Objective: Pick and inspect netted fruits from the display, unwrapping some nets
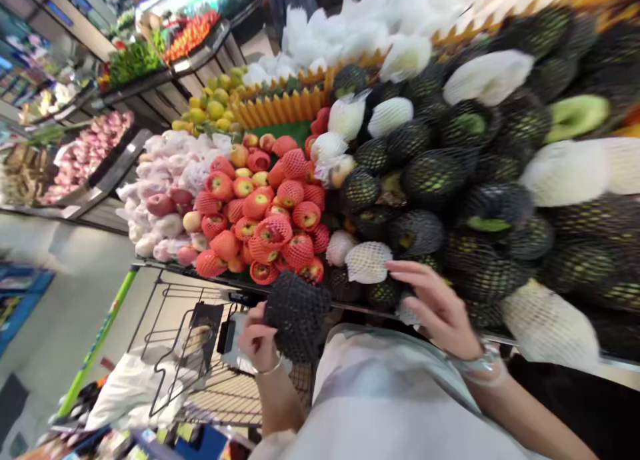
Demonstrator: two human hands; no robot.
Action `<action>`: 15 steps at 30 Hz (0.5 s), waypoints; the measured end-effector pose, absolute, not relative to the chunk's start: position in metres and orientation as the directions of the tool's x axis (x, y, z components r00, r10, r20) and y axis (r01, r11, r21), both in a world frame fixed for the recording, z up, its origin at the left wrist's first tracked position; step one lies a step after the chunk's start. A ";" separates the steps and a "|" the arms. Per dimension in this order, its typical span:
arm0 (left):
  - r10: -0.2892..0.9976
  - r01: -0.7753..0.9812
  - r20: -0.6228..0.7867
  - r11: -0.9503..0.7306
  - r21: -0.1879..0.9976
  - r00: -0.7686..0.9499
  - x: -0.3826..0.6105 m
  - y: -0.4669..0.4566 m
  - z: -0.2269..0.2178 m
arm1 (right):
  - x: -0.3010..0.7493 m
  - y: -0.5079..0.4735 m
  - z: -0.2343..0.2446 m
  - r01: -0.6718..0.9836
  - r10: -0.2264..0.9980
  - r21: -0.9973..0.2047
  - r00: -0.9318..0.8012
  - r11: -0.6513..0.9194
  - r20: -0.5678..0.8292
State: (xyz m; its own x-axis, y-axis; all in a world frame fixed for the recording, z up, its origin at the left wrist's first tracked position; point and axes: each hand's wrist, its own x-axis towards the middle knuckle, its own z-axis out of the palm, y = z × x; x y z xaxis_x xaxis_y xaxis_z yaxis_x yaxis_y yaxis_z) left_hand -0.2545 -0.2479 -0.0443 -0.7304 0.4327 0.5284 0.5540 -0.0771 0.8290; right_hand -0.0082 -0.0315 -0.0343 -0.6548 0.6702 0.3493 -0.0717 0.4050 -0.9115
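My left hand (260,337) is closed on the edge of a black foam fruit net (299,317), held in front of the display's front edge. Whether a fruit sits inside that net I cannot tell. Stretched out over the front of the display, my right hand (440,307) has its fingers apart and nothing in its grasp. Its fingertips are beside a fruit in a white foam net (369,262); whether they touch it is unclear. Around it lie dark-netted green fruits (416,233). Apples in red foam nets (273,232) are piled to the left.
A wire shopping cart (235,387) with a white bag (137,387) stands at lower left. Wrapped pale fruits (160,227) lie at the display's left end. Behind are an orange divider (285,110), yellow fruits (215,103) and another stand with reddish bulbs (87,157).
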 end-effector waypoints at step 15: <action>0.868 0.819 0.496 -0.311 0.483 0.037 -0.124 -0.118 -0.021 | 0.061 -0.036 -0.046 -0.208 0.804 -0.916 -0.570 -0.344 -0.172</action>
State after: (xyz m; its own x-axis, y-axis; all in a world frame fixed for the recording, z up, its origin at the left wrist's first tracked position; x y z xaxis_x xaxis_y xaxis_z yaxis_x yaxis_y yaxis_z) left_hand -0.1245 -0.1175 -0.0211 0.0372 0.8676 0.4959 0.8186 -0.3111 0.4828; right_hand 0.0608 -0.0359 -0.0464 -0.5695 0.8037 -0.1722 -0.2083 -0.3438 -0.9157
